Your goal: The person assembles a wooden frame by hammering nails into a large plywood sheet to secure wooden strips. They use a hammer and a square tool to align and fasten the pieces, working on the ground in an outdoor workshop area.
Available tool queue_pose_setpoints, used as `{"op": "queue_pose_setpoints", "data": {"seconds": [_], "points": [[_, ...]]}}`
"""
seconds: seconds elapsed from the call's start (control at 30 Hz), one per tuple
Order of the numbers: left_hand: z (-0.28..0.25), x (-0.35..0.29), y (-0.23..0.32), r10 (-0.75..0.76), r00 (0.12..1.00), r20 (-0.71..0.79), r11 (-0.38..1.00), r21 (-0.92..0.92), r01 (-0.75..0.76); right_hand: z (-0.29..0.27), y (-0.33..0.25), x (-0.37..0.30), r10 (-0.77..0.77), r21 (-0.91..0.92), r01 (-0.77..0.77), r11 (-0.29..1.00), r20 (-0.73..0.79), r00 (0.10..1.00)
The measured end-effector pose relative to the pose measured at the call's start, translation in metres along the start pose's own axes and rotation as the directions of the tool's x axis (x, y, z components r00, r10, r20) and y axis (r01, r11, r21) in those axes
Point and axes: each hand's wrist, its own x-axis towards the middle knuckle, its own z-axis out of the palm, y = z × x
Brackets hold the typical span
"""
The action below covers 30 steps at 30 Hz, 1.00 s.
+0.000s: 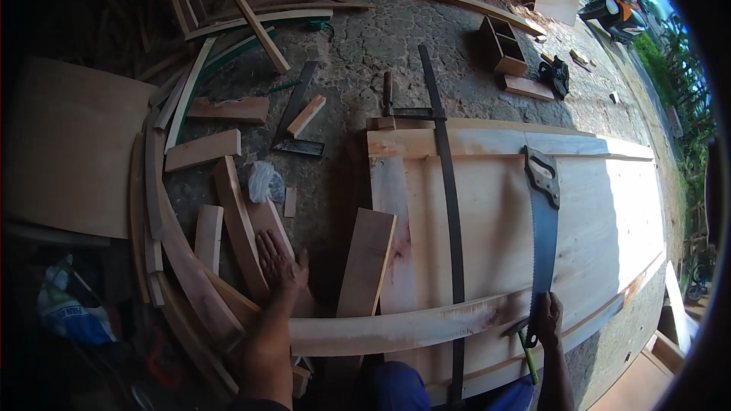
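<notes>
My left hand (pixel 282 262) is open, fingers apart, palm down over a short wooden board (pixel 268 224) among loose offcuts. My right hand (pixel 551 316) is closed at the near end of a handsaw (pixel 542 236), around a dark part there. The saw's blade points toward me and its dark handle lies on the far side. Beneath it is a large wooden panel frame (pixel 487 221), like a door. A long metal bar clamp (pixel 446 198) spans the frame. Beside my right hand is a green-handled tool (pixel 528 358), partly hidden.
Several loose timbers (pixel 205 281) crowd my left side. A leaning board (pixel 365 259) touches the frame's left edge. A clear plastic bag (pixel 264 181) sits among the offcuts. Farther off are a wooden box (pixel 504 46), a black tool (pixel 557 76) and a motorbike (pixel 620 11).
</notes>
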Motion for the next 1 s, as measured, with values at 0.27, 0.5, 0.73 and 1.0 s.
{"op": "queue_pose_setpoints", "data": {"seconds": [0.27,0.5,0.73,1.0], "points": [[0.006,0.000,-0.016,0.039,0.998,-0.048,0.995,-0.085,-0.043,0.043,-0.100,0.105,-0.339,-0.795,0.236,0.559,0.041,0.940],[-0.006,0.001,-0.015,-0.013,0.999,0.050,0.990,-0.137,0.019,0.385,-0.375,0.203,-0.879,0.079,0.971,0.227,0.446,0.169],[-0.004,0.011,-0.013,-0.004,0.999,0.046,0.972,-0.236,0.014,0.608,-0.480,0.294,-0.667,-0.349,0.913,0.214,0.630,0.397],[-0.002,0.010,-0.020,-0.053,0.993,0.107,0.973,-0.216,0.076,0.648,-0.512,0.279,-0.486,-0.476,0.872,0.112,0.739,0.466]]}}
